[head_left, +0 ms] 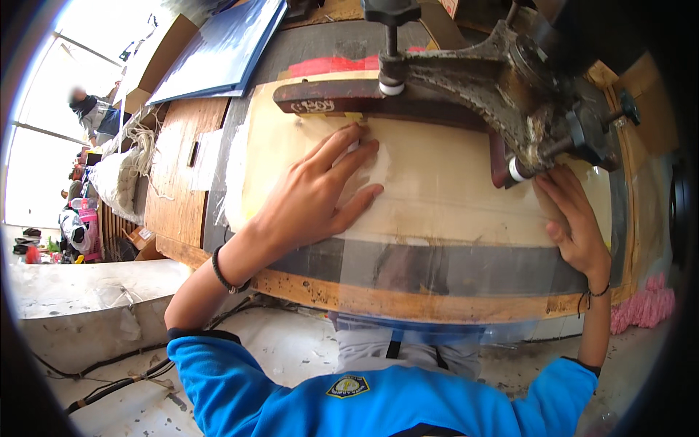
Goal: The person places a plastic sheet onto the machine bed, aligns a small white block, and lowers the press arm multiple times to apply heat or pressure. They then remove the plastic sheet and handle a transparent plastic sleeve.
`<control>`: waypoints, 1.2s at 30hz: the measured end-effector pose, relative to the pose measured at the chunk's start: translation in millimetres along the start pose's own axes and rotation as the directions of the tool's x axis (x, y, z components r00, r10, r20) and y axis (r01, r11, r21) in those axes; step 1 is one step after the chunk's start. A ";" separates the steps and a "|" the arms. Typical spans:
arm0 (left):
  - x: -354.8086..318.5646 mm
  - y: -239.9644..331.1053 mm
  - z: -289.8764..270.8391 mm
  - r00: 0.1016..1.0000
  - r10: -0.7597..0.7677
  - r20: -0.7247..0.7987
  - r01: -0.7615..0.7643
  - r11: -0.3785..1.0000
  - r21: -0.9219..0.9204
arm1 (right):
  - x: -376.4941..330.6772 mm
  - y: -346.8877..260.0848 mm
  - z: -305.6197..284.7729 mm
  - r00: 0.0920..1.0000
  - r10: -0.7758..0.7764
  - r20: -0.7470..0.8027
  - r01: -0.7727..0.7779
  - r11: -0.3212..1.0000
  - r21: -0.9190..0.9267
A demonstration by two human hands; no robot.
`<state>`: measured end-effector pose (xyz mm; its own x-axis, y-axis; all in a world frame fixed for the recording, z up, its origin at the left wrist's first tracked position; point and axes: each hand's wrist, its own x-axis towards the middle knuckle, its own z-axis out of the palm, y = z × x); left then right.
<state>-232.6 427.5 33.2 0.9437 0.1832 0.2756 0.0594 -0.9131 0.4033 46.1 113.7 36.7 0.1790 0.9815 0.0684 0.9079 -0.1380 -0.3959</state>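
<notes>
My left hand [317, 182] lies palm down, fingers spread, its fingertips close to the long dark red bar [429, 105] of a cast-metal machine [480, 69]. Under it is a cream-coloured work surface [437, 197] with a clear plastic sheet [393, 280] over it, reaching past the table's front edge. Toward the right, my right hand [575, 218] rests with its fingers stretched out near the short arm of the L-shaped bar. Its fingertips are partly hidden by the machine. Neither hand grips anything that I can see.
Black knobs [391, 13] top the machine. Blue-edged clear sheets [218, 54] and a cardboard box [156, 58] stand at the far left. A wooden board [175, 175] joins the table on that side. Pink strands [644, 304] hang at the right; cables [109, 386] cross the lower left. A person [98, 116] is farther off.
</notes>
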 end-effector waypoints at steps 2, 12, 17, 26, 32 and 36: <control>-1.7 -0.9 2.1 1.000 0.014 -0.015 -0.014 1.000 0.018 | -1.7 0.2 1.1 1.000 0.019 0.001 -0.019 1.000 -0.008; 2.7 -1.7 2.7 0.998 0.029 0.050 -0.031 0.998 0.050 | -16.0 14.9 5.0 0.993 0.113 0.030 -0.112 0.993 -0.027; 2.3 -2.0 2.6 0.998 0.019 0.055 -0.022 0.998 0.050 | -17.3 13.1 3.8 0.983 0.174 0.061 -0.173 0.985 -0.016; 3.4 -3.0 1.5 0.997 0.014 0.075 -0.016 1.000 0.026 | -23.6 14.9 3.7 0.970 0.228 0.085 -0.226 0.974 -0.034; 3.3 -6.8 -0.1 0.995 0.017 0.095 -0.018 1.000 0.005 | -28.2 17.9 5.2 0.971 0.226 0.080 -0.223 0.974 -0.048; 3.8 -7.7 -0.6 0.994 0.005 0.110 -0.002 1.000 -0.029 | -33.3 21.7 7.6 0.972 0.225 0.064 -0.223 0.974 -0.036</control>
<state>-229.7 435.5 31.7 0.9741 0.1370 0.1800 0.0478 -0.9025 0.4280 57.0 79.1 18.8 0.3539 0.9318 -0.0809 0.8581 -0.3579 -0.3683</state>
